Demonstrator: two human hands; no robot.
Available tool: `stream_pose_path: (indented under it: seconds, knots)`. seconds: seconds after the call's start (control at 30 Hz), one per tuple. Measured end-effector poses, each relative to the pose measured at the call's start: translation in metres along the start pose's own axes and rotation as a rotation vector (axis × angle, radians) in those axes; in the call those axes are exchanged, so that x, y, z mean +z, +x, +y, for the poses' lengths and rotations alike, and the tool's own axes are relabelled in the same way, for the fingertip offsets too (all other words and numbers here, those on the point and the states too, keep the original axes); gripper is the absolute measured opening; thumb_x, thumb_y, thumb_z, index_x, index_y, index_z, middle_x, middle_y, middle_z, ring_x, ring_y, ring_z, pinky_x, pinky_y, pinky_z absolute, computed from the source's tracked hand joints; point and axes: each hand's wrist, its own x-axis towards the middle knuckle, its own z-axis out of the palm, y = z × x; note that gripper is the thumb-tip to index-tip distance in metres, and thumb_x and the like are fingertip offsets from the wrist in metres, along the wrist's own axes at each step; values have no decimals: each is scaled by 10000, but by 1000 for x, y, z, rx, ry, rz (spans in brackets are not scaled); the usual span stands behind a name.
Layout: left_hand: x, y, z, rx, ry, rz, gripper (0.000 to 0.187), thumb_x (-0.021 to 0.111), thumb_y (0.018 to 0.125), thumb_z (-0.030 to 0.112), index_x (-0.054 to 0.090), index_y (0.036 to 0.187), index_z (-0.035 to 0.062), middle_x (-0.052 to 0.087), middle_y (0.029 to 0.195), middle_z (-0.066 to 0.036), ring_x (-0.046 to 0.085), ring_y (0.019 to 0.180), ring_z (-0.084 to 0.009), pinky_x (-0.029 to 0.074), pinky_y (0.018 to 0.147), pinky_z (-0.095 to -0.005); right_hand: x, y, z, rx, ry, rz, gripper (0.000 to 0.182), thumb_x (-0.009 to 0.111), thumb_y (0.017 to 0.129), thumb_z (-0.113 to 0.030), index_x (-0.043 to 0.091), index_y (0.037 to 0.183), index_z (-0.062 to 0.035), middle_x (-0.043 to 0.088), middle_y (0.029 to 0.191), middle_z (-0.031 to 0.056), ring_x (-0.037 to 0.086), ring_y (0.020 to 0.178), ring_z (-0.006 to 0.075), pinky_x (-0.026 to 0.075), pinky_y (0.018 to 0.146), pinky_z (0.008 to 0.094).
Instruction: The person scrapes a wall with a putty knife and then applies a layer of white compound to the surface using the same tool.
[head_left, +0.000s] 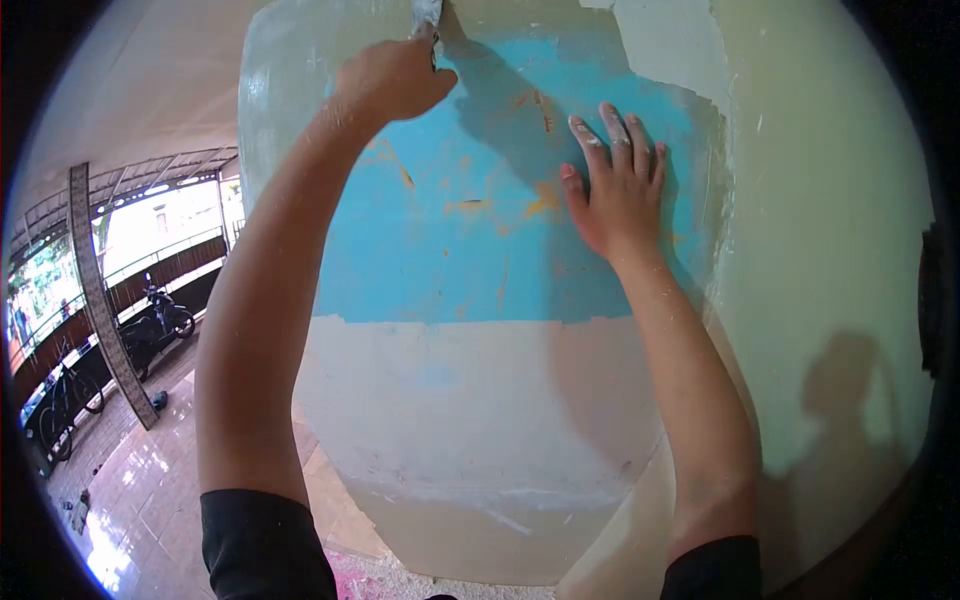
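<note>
My left hand (395, 80) is raised to the upper part of the wall and closed around a putty knife (428, 12). The knife's metal blade points up and is cut off by the top of the view; its handle is mostly hidden in my fist. Lower and to the right, my right hand (622, 195) lies with fingers spread on the blue-painted patch (400, 260). Whitish smears mark its fingertips. Orange-brown scratches and stains run across the blue paint. Pale grey-green coating (670, 40) borders the patch above and at the right.
Under the blue area is a greyish-white wall section (450, 420). A greenish wall (820, 200) with a shadow on it stands at the right. Left are a tiled floor (160, 500), a slanting post (105, 300), a motorcycle (155, 320) and a bicycle (60, 415).
</note>
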Motion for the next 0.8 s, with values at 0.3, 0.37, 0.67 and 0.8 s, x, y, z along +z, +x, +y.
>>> stream_pose_path:
  seconds: [0.3,0.37,0.67,0.8]
  knots:
    - [-23,52,-6,-25,-55,-72,551,611,900,358,579,1352,45,692,1218,-222,658,1136,-384,523,969,-459,0,-1,1,3,12,3,543,529,988,-419,450,1506,-274,338,1618,84,272,1504,341,166,1196,659]
    - [-32,56,-3,-49,-68,-99,546,607,902,356,581,1351,46,688,1230,-224,653,1149,-384,523,973,-455,0,0,1,5,20,14,550,554,978,-390,454,1504,-264,353,1611,93,288,1497,346,181,1193,653]
    - [7,23,-6,-3,7,-3,721,600,890,419,390,1516,130,705,1189,-201,669,1113,-408,531,936,-537,0,-1,0,22,60,10,525,556,973,-412,489,1476,-280,357,1605,79,283,1499,341,159,1200,661]
    - [30,-56,26,-21,9,-121,791,623,878,368,295,1555,124,740,931,-202,721,863,-416,565,765,-534,-1,-2,-1,29,66,17,523,568,966,-405,494,1467,-272,364,1599,81,283,1497,342,162,1202,658]
